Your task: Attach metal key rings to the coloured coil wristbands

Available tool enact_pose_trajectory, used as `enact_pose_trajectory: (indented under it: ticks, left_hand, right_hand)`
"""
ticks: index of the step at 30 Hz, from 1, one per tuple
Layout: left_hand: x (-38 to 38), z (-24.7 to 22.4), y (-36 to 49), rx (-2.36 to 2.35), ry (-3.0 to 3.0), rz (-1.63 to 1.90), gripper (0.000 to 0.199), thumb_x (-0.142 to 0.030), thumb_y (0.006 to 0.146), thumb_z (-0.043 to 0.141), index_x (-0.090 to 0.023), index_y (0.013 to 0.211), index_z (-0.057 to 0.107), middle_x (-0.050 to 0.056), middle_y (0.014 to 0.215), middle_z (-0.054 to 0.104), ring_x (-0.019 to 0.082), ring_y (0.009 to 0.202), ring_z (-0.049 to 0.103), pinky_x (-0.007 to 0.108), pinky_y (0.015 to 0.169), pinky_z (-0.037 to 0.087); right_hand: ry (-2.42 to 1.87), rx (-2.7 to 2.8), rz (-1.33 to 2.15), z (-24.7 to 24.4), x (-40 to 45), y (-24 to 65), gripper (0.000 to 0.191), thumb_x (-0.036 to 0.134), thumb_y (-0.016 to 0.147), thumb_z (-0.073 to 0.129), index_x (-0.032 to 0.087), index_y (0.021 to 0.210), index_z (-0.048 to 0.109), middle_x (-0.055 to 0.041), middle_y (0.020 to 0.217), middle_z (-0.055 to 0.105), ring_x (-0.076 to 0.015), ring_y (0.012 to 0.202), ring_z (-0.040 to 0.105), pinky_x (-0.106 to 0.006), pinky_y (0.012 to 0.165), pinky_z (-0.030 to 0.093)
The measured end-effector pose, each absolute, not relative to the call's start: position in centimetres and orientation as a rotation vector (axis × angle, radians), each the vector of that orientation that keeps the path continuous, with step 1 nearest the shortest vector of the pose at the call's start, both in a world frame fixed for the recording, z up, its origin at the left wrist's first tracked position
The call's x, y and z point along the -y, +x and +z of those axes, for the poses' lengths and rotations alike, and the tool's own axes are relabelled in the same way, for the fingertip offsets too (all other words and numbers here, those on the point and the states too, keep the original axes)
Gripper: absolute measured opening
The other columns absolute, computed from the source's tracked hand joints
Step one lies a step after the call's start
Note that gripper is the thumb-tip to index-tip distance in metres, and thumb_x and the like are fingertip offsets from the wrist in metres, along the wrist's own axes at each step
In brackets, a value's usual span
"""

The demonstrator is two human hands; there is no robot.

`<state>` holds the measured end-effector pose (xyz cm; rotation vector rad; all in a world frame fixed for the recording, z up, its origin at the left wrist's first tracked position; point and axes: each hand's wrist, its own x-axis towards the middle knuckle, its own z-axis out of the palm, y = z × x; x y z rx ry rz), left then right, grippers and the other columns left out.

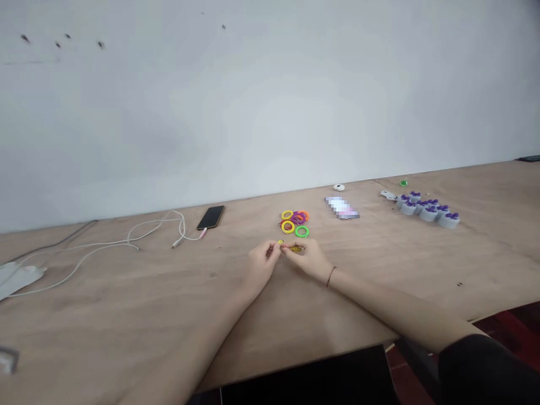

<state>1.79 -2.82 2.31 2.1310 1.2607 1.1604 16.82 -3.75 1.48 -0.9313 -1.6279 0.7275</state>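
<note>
My left hand (pixel 262 264) and my right hand (pixel 311 260) meet above the table, fingertips pinched close together. Between them is a yellow spiral coil band (pixel 296 248), partly hidden by the fingers; both hands appear to grip it. Just beyond lies a small group of similar coil bands: a yellow one (pixel 287 227), a green one (pixel 302 232), a purple one (pixel 298 218), an orange one (pixel 304 214) and another yellow one (pixel 287 215). Some of these overlap. A thin dark cord circles my right wrist.
A black phone (pixel 211 217) with a white cable (pixel 156 222) lies left on the wooden table (pixel 169 315). A blurred-out phone (pixel 341 208), a white earbud case (pixel 338 187), several white pots with purple tops (pixel 428 213) and a green object (pixel 404 183) are to the right.
</note>
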Motion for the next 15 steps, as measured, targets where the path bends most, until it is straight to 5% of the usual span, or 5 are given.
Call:
enact_pose_trajectory:
  ticks: [7,15]
  left_hand:
    - [1.8,1.5,1.7,-1.124,1.865,1.158,0.032,-0.038,0.081,0.049,-0.016,0.102,0.058,0.006,0.099,0.065,0.016,0.08,0.063,0.029,0.074,0.051]
    - [1.0,0.8,1.7,-0.886,1.499,1.072,0.039,-0.04,0.071,0.062,-0.014,0.1,0.056,0.009,0.099,0.067,0.021,0.092,0.063,0.038,0.084,0.05]
  right_hand:
    - [-0.882,1.564,0.81,1.1,3.6,16.7,0.018,0.03,0.078,0.054,0.016,0.084,0.064,-0.0051,0.086,0.068,-0.0171,0.081,0.062,-0.031,0.076,0.049]
    - [-0.983,1.667,0.751,1.1,2.4,17.7,0.023,0.024,0.079,0.051,0.018,0.096,0.064,-0.0067,0.093,0.064,-0.0147,0.074,0.06,-0.028,0.063,0.05]
